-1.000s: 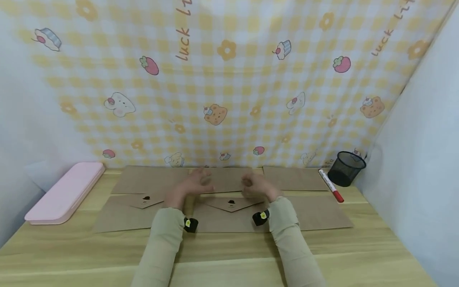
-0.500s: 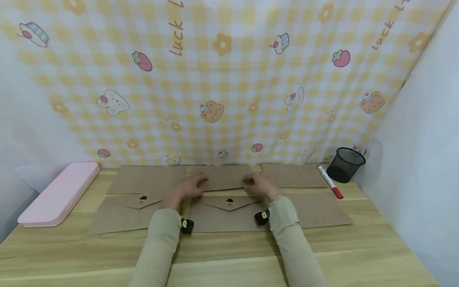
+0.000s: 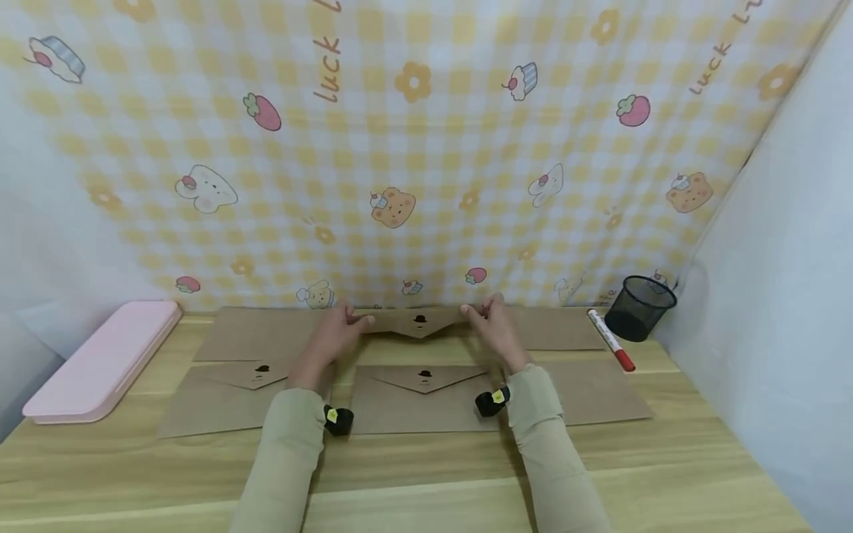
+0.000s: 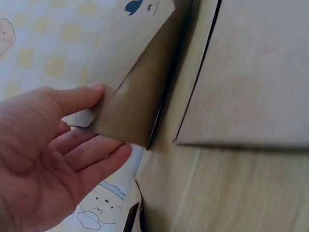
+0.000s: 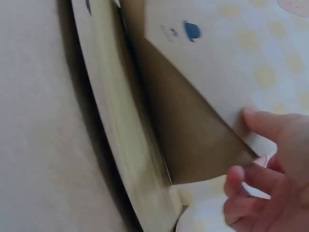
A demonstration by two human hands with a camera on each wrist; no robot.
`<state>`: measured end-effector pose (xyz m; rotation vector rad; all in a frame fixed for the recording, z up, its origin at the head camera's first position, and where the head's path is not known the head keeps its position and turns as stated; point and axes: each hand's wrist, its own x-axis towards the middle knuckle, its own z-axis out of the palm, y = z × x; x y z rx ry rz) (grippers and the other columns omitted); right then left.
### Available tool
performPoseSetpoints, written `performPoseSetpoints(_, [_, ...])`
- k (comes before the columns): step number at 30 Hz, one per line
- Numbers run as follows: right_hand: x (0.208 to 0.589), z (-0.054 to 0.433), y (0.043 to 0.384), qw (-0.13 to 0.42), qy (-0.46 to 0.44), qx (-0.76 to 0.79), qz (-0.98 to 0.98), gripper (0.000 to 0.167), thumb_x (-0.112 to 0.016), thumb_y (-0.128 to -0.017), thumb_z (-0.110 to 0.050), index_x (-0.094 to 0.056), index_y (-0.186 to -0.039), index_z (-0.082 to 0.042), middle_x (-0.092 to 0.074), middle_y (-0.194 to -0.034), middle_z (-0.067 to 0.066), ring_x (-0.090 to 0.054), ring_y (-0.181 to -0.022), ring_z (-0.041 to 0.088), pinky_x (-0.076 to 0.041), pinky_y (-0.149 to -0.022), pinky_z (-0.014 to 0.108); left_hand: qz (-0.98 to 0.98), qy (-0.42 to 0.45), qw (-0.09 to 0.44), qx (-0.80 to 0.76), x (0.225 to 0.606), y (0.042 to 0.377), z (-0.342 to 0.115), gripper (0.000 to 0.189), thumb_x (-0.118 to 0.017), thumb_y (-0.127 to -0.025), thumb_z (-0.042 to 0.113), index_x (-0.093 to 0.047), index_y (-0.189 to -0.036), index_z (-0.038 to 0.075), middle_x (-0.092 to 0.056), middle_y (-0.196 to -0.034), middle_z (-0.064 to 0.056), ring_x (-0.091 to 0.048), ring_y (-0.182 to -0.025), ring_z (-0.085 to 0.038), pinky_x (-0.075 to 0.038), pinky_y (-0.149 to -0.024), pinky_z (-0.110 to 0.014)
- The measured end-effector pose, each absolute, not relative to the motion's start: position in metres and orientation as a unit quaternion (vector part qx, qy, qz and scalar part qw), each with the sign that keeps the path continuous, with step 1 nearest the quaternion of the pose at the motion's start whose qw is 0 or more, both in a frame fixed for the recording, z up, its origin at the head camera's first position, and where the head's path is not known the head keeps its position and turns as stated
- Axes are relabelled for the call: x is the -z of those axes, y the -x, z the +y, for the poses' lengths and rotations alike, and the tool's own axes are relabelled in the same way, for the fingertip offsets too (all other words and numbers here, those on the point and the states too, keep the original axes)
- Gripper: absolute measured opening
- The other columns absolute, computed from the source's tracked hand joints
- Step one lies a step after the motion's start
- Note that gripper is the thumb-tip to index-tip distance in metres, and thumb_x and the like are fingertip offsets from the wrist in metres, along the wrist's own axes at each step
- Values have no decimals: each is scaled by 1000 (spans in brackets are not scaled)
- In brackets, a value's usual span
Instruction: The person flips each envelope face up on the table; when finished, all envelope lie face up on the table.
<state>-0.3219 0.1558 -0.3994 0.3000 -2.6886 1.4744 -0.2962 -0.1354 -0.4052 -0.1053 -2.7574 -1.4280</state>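
Observation:
A brown kraft envelope [image 3: 420, 323] with a pointed flap and a small printed hat stands raised at the back middle, flap side facing me. My left hand [image 3: 333, 333] pinches its left end; in the left wrist view the thumb lies on the flap, with the fingers behind. At the other end, my right hand [image 3: 496, 333] holds it the same way, thumb on the front. In the right wrist view the envelope's lower edge [image 5: 188, 181] tilts close over the table. Directly in front lies another flap-up envelope [image 3: 420, 414], its hat print showing.
More brown envelopes lie flat: back left [image 3: 246, 333], front left [image 3: 213, 407], back right [image 3: 560, 329] and front right [image 3: 600, 392]. A pink case [image 3: 100, 363] is at far left. A red-capped marker [image 3: 611, 340] and black mesh pen holder [image 3: 640, 307] sit at right.
The back middle envelope lay flat with its plain side up; now both hands have lifted and turned it so its flap and hat print show. Both hands have moved farther back.

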Motion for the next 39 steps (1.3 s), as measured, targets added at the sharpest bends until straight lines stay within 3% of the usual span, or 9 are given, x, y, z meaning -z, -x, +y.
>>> performPoseSetpoints(6, [399,156,323,97,-89,-501,-855,45,-62,-90,-33,-37,-64,-5,-40,-54,12,-41,-48,24,-37,-50,28,-859,23,104,500,401,295,-132,54,-68,-86,29,-29,-54,9,-20,-48,2,-19,-44,-14,-28,-48,-29])
performPoseSetpoints(10, [398,156,323,90,-86,-513,-849,47,-62,-89,-35,-50,-67,5,-59,-71,23,-58,-60,38,-51,-57,38,-854,8,120,506,401,296,-129,49,-69,-85,28,-41,-50,8,-31,-42,5,-24,-42,-12,-30,-49,-29])
performPoseSetpoints(15, [396,156,325,72,-51,-619,-780,43,-67,-86,-26,-57,-76,14,-62,-85,22,-64,-76,40,-53,-69,46,-830,-6,111,546,401,295,-126,47,-70,-84,26,-49,-51,1,-38,-41,0,-29,-39,-12,-27,-41,-26])
performPoseSetpoints(18, [393,156,326,83,-33,-660,-746,37,-68,-86,-22,-60,-76,13,-63,-82,16,-66,-73,34,-54,-68,40,-815,-23,107,569,400,295,-123,41,-70,-84,29,-60,-60,-3,-51,-50,-9,-37,-42,-12,-31,-41,-25])
performPoseSetpoints(22, [388,153,325,104,-39,-670,-734,35,-66,-87,-22,-63,-78,12,-64,-75,15,-67,-67,27,-55,-64,34,-818,-55,138,556,394,295,-119,31,-68,-84,30,-71,-76,1,-65,-75,-12,-52,-63,-17,-42,-57,-28])
performPoseSetpoints(26, [382,151,323,139,-67,-666,-729,37,-64,-89,-26,-64,-85,11,-64,-73,18,-64,-60,22,-54,-58,32,-810,-51,182,555,386,295,-117,26,-67,-85,25,-72,-85,-1,-67,-91,-13,-60,-82,-23,-48,-70,-32])
performPoseSetpoints(30, [376,149,321,150,-96,-627,-758,31,-60,-92,-25,-64,-92,5,-60,-78,16,-54,-55,20,-48,-50,27,-826,-3,200,528,381,295,-118,17,-66,-86,15,-68,-91,-2,-66,-93,-14,-61,-87,-25,-50,-75,-36])
performPoseSetpoints(35, [378,149,320,124,-108,-540,-826,13,-57,-91,-11,-60,-97,1,-59,-92,13,-48,-63,17,-41,-57,24,-868,54,161,466,382,295,-121,17,-67,-83,4,-61,-98,-1,-59,-101,-15,-53,-96,-30,-43,-84,-41])
performPoseSetpoints(39, [386,150,320,94,-105,-458,-878,13,-60,-89,-10,-57,-99,-2,-58,-93,12,-46,-64,17,-40,-58,28,-891,70,104,436,386,295,-123,25,-65,-83,2,-58,-106,-4,-51,-113,-19,-48,-102,-33,-41,-88,-44])
